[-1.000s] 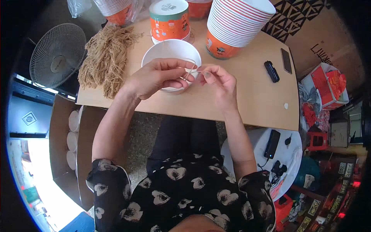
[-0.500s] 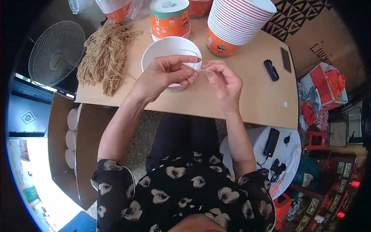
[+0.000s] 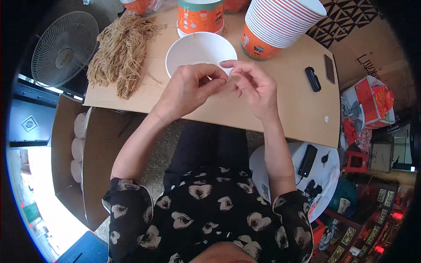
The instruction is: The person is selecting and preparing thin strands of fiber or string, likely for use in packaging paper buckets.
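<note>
Over the near rim of a white paper tub (image 3: 175, 51), my two hands meet with their fingertips almost touching. My left hand (image 3: 186, 90) is closed in a pinch, thumb against index finger. Bent inward, my right hand (image 3: 258, 87) has its thumb pressed toward its fingers, with the index finger reaching out above. Whatever lies between the fingertips is too thin to make out now. To the left lies a heap of tan, string-like strands (image 3: 120, 52), spread loosely on the wooden table (image 3: 302, 114).
Behind the tub stand an orange printed tub (image 3: 201, 21) and a tall stack of nested tubs (image 3: 280, 30). A black clip-like object (image 3: 312, 79) and a phone (image 3: 329, 69) lie at right. Left are a fan (image 3: 65, 57) and an opened carton (image 3: 98, 162) holding white tubs.
A pale thin strand showed between my hands earlier; now it is hidden or too fine to see. My left index finger has curled down into a pinch. The whole view has shifted slightly.
</note>
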Demonstrator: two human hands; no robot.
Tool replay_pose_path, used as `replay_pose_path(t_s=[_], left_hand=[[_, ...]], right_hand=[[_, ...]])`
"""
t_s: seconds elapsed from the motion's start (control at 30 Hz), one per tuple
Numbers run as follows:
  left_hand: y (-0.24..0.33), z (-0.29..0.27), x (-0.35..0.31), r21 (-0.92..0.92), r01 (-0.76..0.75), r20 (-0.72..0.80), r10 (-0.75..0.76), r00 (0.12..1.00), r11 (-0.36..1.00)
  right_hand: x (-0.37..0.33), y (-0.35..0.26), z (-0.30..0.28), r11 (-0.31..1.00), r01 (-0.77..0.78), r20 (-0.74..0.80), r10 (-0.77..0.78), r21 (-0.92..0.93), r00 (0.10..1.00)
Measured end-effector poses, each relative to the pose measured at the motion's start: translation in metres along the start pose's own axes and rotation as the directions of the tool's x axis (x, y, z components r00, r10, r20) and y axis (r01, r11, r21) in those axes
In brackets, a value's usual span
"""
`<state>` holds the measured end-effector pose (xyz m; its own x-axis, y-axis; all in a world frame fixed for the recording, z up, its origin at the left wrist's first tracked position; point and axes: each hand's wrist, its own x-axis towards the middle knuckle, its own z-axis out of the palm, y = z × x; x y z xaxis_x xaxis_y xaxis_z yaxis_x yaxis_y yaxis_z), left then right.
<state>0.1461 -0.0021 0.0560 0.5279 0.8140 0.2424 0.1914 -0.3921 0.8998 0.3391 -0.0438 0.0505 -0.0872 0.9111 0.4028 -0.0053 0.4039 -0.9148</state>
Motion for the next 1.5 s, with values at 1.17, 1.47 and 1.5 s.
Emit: replay_pose_path(t_s=[1.17,1.47,1.5], left_hand=[[-0.025,-0.002,-0.016,0.707,-0.457,-0.159,0.75,0.642,0.54],[-0.022,-0.005,-0.011,0.255,-0.349,-0.325,0.42,0.847,0.902],[-0.023,-0.004,-0.01,0.147,-0.333,-0.351,0.364,0.863,0.931]], right_hand=[[0.024,-0.002,0.019,0.906,-0.399,0.066,0.394,0.14,0.917],[0.027,-0.002,0.019,0.886,-0.423,0.106,0.41,0.191,0.906],[0.028,-0.002,0.019,0.879,-0.435,0.115,0.42,0.193,0.9]])
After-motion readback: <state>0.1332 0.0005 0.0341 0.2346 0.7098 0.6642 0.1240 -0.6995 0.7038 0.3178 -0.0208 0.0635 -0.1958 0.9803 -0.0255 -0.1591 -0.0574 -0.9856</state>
